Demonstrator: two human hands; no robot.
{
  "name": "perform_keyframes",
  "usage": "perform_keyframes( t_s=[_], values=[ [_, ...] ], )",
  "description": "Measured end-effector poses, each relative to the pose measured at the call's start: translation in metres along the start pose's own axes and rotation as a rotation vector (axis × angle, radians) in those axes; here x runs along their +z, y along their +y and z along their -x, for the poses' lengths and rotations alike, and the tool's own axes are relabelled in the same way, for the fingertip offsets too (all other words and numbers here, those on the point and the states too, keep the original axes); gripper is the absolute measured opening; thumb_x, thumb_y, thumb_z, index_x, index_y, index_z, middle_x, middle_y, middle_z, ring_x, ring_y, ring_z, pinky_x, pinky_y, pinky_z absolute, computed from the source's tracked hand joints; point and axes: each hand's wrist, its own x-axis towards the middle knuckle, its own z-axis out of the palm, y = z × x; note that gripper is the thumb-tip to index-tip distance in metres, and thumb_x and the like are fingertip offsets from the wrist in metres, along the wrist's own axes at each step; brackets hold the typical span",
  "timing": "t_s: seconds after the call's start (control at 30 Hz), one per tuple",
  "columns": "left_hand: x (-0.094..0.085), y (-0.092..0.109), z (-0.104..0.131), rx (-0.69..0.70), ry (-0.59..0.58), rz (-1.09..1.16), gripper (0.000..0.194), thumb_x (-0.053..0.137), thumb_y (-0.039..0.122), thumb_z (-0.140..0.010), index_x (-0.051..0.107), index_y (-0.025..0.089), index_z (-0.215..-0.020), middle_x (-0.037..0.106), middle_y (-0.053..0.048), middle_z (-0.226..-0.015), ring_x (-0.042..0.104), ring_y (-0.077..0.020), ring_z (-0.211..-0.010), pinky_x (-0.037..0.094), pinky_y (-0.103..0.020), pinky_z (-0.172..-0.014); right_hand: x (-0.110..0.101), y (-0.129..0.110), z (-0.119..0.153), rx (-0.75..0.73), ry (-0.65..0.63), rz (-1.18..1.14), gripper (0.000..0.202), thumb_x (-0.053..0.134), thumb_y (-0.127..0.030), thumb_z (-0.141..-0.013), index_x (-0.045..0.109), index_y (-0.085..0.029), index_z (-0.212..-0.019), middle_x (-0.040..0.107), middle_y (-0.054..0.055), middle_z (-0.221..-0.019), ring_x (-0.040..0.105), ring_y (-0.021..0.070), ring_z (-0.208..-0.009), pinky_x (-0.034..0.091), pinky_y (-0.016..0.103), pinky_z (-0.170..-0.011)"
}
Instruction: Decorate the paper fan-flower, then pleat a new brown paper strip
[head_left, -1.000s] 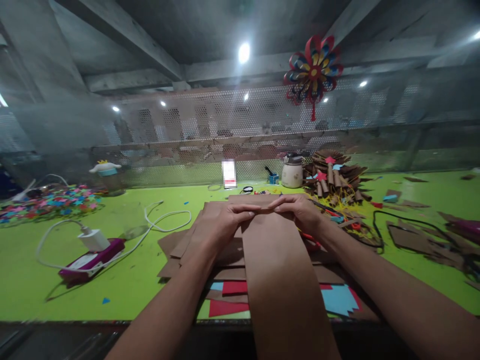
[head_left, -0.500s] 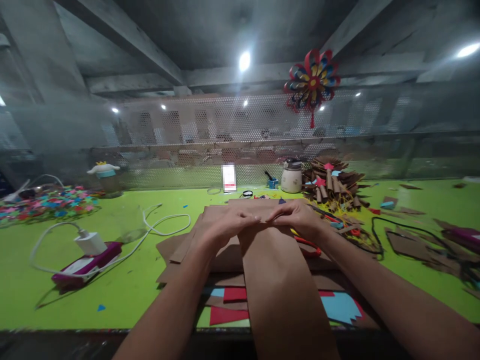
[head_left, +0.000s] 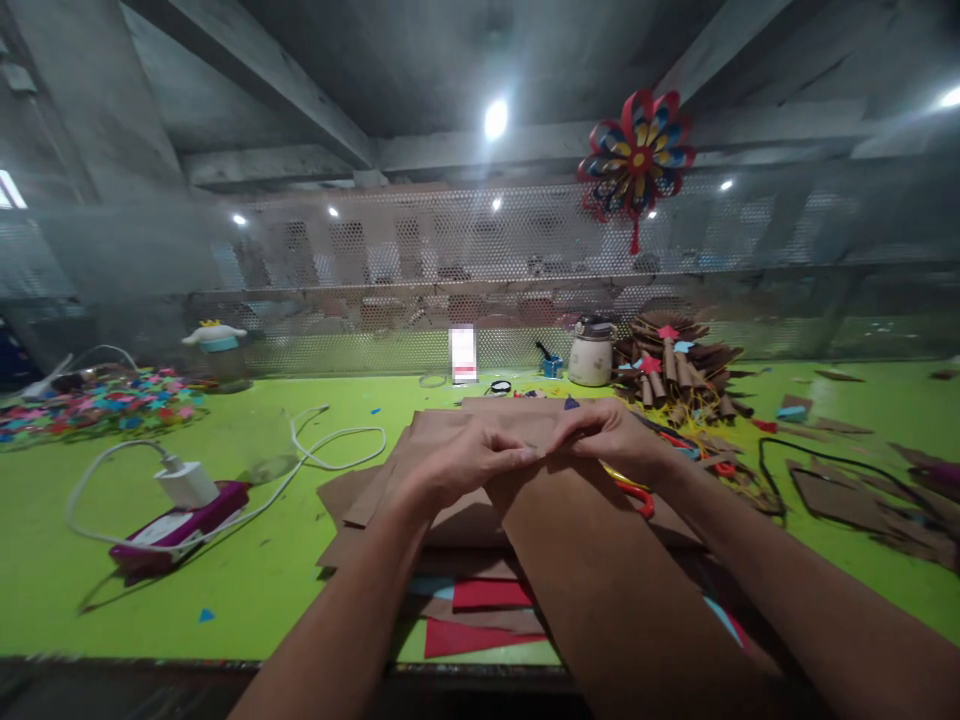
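Note:
A long strip of brown kraft paper point(head_left: 600, 560) runs from my fingers down past the table's front edge. My left hand point(head_left: 480, 455) pinches its far end near the left corner. Close beside it, my right hand point(head_left: 604, 440) grips the same end, thumb and fingers pressed together. Beneath lies a stack of brown paper sheets point(head_left: 375, 490), with red paper point(head_left: 480, 637) and some light blue paper showing below. Red-handled scissors point(head_left: 637, 497) lie partly hidden by the right wrist.
At left, a purple power strip point(head_left: 225, 497) holds a white charger point(head_left: 187, 484) with a looping cable. Coloured stars point(head_left: 112, 405) lie behind it. A phone point(head_left: 463, 355), a jar-like bottle point(head_left: 591, 355) and rolled brown paper pieces point(head_left: 675, 365) stand at the back. Paper scraps point(head_left: 870, 500) lie at right.
The strip's lower end has swung to the right, covering more of the blue paper there. Both hands keep their pinch and their fingertips have come closer together. The view has shifted slightly.

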Motion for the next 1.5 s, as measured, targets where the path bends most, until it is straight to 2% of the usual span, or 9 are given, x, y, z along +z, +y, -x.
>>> perform_keyframes(
  t_s=[0.17,0.43,0.57,0.7,0.8,0.87,0.97,1.23,1.5],
  values=[
    [0.002,-0.002,-0.002,-0.057,0.022,0.026,0.030,0.067,0.044,-0.069,0.066,0.014,-0.063,0.052,0.000,-0.055,0.035,-0.0083,-0.050,0.024,-0.024,-0.050,0.000,-0.001,0.000,0.037,-0.038,-0.025,0.011,0.071,-0.025,-0.064,0.072,-0.015,-0.066,0.068,0.005,-0.065,0.063,0.0151,-0.064,0.049,0.027,-0.063],
    [0.003,-0.006,-0.005,-0.104,0.089,0.010,0.036,0.070,0.047,-0.063,0.062,0.012,-0.060,0.046,0.002,-0.051,0.034,-0.0077,-0.049,0.021,-0.024,-0.049,-0.003,0.003,-0.002,0.072,-0.035,-0.051,0.015,0.071,-0.028,-0.065,0.071,-0.014,-0.068,0.068,0.005,-0.066,0.062,0.0153,-0.064,0.048,0.029,-0.066],
    [0.001,-0.008,-0.005,-0.075,0.119,-0.043,0.038,0.069,0.048,-0.064,0.063,0.011,-0.063,0.048,0.002,-0.054,0.036,-0.0078,-0.050,0.023,-0.024,-0.050,-0.009,0.006,-0.002,0.099,-0.037,-0.095,0.027,0.072,-0.026,-0.064,0.070,-0.014,-0.089,0.068,0.005,-0.079,0.061,0.0151,-0.074,0.046,0.027,-0.069],
    [0.001,-0.010,-0.006,-0.072,0.122,-0.064,0.040,0.067,0.051,-0.066,0.059,0.013,-0.060,0.045,0.002,-0.050,0.036,-0.0079,-0.048,0.024,-0.023,-0.047,-0.010,0.000,-0.001,0.125,-0.132,-0.093,0.042,0.069,-0.024,-0.064,0.064,-0.016,-0.106,0.066,0.006,-0.090,0.059,0.0174,-0.084,0.044,0.028,-0.072],
    [0.002,-0.010,-0.006,-0.064,0.119,-0.079,0.040,0.065,0.052,-0.067,0.059,0.013,-0.062,0.047,0.001,-0.052,0.039,-0.0081,-0.048,0.027,-0.022,-0.047,-0.003,-0.004,-0.001,0.138,-0.116,-0.031,0.033,0.070,-0.029,-0.065,0.065,-0.016,-0.095,0.065,0.005,-0.087,0.058,0.0160,-0.080,0.042,0.026,-0.069],
    [0.003,-0.010,-0.007,-0.043,0.129,-0.114,0.041,0.064,0.052,-0.067,0.058,0.012,-0.062,0.047,0.002,-0.053,0.038,-0.0077,-0.048,0.026,-0.021,-0.046,0.004,-0.003,-0.002,0.164,-0.043,0.035,0.023,0.070,-0.033,-0.066,0.065,-0.016,-0.081,0.063,0.002,-0.075,0.055,0.0130,-0.069,0.039,0.023,-0.061],
    [0.006,-0.009,-0.007,-0.018,0.123,-0.153,0.040,0.063,0.052,-0.067,0.056,0.013,-0.060,0.044,0.003,-0.049,0.035,-0.0069,-0.045,0.022,-0.021,-0.044,0.011,0.001,-0.002,0.238,0.027,0.046,0.020,0.071,-0.034,-0.065,0.061,-0.017,-0.067,0.057,-0.002,-0.059,0.048,0.0097,-0.054,0.032,0.022,-0.050],
    [0.009,-0.007,-0.008,0.011,0.110,-0.080,0.038,0.065,0.046,-0.066,0.053,0.013,-0.054,0.042,0.004,-0.049,0.036,-0.0069,-0.047,0.024,-0.021,-0.046,0.012,0.008,-0.004,0.273,0.053,-0.068,0.022,0.075,-0.032,-0.059,0.061,-0.015,-0.063,0.056,-0.002,-0.054,0.046,0.0082,-0.050,0.031,0.021,-0.048],
    [0.004,-0.010,-0.007,0.021,0.098,-0.099,0.037,0.065,0.047,-0.067,0.055,0.012,-0.057,0.043,0.003,-0.052,0.036,-0.0074,-0.050,0.024,-0.021,-0.049,0.009,0.011,-0.005,0.371,0.048,-0.340,0.026,0.078,-0.029,-0.052,0.063,-0.013,-0.066,0.061,-0.001,-0.056,0.053,0.0096,-0.052,0.037,0.022,-0.051]
  ],
)
